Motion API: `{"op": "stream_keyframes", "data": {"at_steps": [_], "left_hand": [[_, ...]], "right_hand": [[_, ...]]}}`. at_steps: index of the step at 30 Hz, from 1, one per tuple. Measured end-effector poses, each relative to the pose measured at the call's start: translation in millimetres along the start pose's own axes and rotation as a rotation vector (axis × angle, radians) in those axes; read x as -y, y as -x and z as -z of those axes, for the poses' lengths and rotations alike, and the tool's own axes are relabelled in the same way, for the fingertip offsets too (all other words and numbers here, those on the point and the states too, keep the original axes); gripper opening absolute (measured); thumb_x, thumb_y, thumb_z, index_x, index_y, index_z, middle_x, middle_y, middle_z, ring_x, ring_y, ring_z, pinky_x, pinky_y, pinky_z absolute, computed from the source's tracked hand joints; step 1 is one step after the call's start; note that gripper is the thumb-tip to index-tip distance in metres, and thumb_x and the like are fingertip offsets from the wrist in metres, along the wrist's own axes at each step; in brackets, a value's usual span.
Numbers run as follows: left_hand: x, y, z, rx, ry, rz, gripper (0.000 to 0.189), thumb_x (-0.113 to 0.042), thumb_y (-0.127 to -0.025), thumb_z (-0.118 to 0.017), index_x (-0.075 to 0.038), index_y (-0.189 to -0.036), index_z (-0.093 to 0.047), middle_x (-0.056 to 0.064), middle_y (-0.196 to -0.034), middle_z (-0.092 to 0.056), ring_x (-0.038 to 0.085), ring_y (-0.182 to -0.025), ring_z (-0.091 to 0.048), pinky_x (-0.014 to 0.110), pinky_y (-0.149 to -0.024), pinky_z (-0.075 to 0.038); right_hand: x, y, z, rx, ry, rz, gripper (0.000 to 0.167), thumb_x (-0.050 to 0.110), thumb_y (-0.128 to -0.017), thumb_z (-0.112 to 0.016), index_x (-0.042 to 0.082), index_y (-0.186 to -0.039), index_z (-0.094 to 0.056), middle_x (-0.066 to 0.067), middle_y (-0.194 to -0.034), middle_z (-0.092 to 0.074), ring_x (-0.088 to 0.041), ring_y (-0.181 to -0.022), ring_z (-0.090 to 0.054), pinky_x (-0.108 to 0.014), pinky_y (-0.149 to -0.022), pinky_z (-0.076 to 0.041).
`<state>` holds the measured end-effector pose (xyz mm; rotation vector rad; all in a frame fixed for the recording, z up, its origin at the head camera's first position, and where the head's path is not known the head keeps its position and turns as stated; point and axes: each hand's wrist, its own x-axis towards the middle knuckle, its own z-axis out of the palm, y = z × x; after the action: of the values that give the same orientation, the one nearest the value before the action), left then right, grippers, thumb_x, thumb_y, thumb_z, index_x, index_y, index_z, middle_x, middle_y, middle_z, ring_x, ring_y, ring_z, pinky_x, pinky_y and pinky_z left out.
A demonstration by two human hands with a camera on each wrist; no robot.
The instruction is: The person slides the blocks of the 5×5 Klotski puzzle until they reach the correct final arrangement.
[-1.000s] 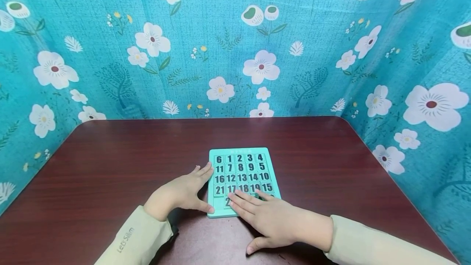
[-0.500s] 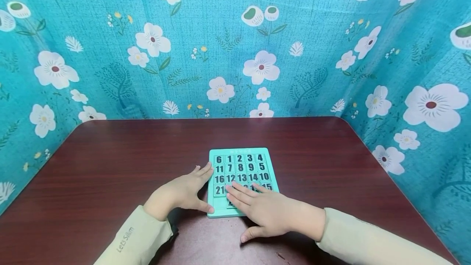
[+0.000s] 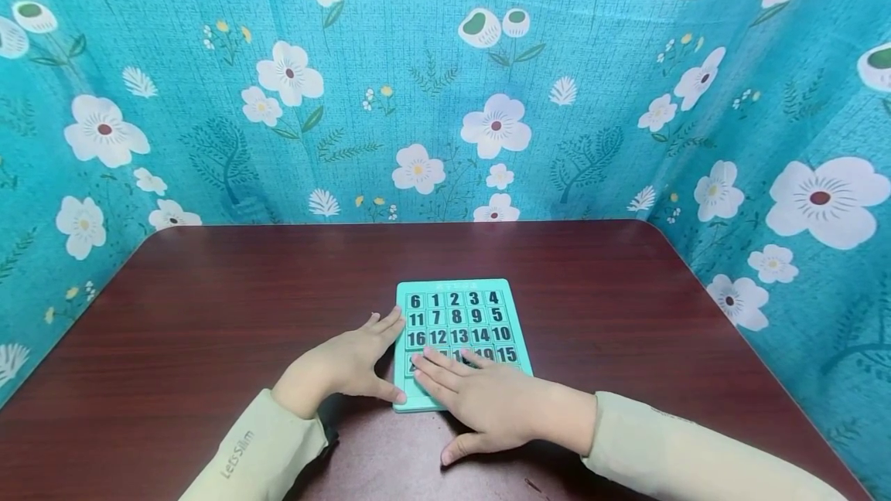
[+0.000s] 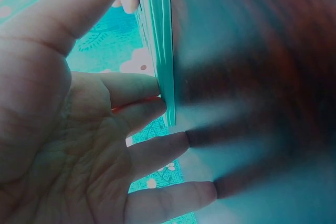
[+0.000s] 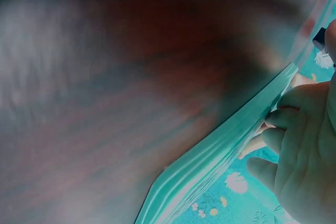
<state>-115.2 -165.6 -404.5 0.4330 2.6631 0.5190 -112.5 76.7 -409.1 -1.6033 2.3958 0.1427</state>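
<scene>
A turquoise number slide puzzle (image 3: 455,285) lies flat on the table, its black-numbered tiles in rows. The left hand (image 3: 348,362) steadies its left side, fingertips at the edge and thumb at the near left corner. Those straight fingers show beside the puzzle's thin edge (image 4: 164,51) in the left wrist view. Over the lower rows, the right hand (image 3: 487,404) lies palm down, its extended fingertips near the 21 tile. It hides much of the lower two rows; a tile-free slot (image 3: 415,389) shows at the near left. Its fingers (image 5: 262,169) appear over the puzzle's side in the right wrist view.
The dark red wooden table (image 3: 278,269) has rounded far corners. Behind it and along both sides hangs a blue curtain (image 3: 418,60) with white flowers. Both forearms, in pale sleeves (image 3: 250,447), reach in from the near edge.
The right hand has slid left across the puzzle's lower rows, its fingertips moving from around the 17 to the 21, which it now partly covers. The left hand and the puzzle stay in place.
</scene>
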Motion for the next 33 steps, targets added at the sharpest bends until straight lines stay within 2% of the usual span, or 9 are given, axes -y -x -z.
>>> {"op": "stream_keyframes", "data": {"at_steps": [10,14,20,26,33], "left_hand": [[-0.1,1.6,0.1,-0.006,0.006,0.002,0.109,-0.046,-0.074,-0.086,-0.004,-0.157,-0.028,0.008,-0.168,-0.015,0.038,-0.153,-0.017,0.054,-0.118,-0.031],[-0.4,1.5,0.3,-0.005,0.009,-0.003,0.110,-0.046,-0.074,-0.086,-0.004,-0.157,-0.028,0.008,-0.168,-0.015,0.038,-0.153,-0.017,0.055,-0.117,-0.031],[-0.7,0.0,0.0,-0.003,0.006,-0.004,0.110,-0.047,-0.074,-0.086,-0.005,-0.157,-0.028,0.008,-0.168,-0.015,0.038,-0.153,-0.017,0.054,-0.117,-0.032],[0.8,-0.7,-1.1,-0.004,0.007,-0.006,0.110,-0.048,-0.074,-0.085,-0.005,-0.157,-0.028,0.007,-0.168,-0.015,0.038,-0.153,-0.017,0.054,-0.117,-0.032],[0.6,-0.5,-0.2,-0.002,0.011,-0.008,0.110,-0.048,-0.074,-0.085,-0.004,-0.157,-0.027,0.008,-0.168,-0.015,0.039,-0.153,-0.017,0.055,-0.117,-0.032]], "right_hand": [[14.7,10.9,-2.9,-0.038,0.120,0.039,0.096,0.079,-0.091,-0.026,0.012,-0.160,-0.021,-0.002,-0.169,-0.009,-0.019,-0.156,-0.011,-0.051,-0.119,-0.030],[10.9,12.9,1.3,-0.039,0.076,0.040,0.094,0.076,-0.093,-0.030,0.011,-0.160,-0.019,-0.003,-0.169,-0.011,-0.019,-0.156,-0.012,-0.052,-0.119,-0.030],[-6.8,6.0,7.2,-0.030,-0.031,-0.019,0.093,0.071,-0.094,-0.039,0.010,-0.160,-0.016,-0.003,-0.169,-0.008,-0.021,-0.156,-0.007,-0.054,-0.120,-0.026],[-20.0,-6.8,8.4,-0.014,-0.049,-0.046,0.091,0.069,-0.096,-0.039,0.009,-0.160,-0.016,-0.004,-0.169,-0.006,-0.022,-0.157,-0.005,-0.055,-0.121,-0.024],[-22.0,-16.3,10.5,0.015,-0.041,-0.067,0.092,0.071,-0.095,-0.037,0.010,-0.161,-0.013,-0.003,-0.169,-0.004,-0.020,-0.157,-0.003,-0.052,-0.121,-0.024]]}}
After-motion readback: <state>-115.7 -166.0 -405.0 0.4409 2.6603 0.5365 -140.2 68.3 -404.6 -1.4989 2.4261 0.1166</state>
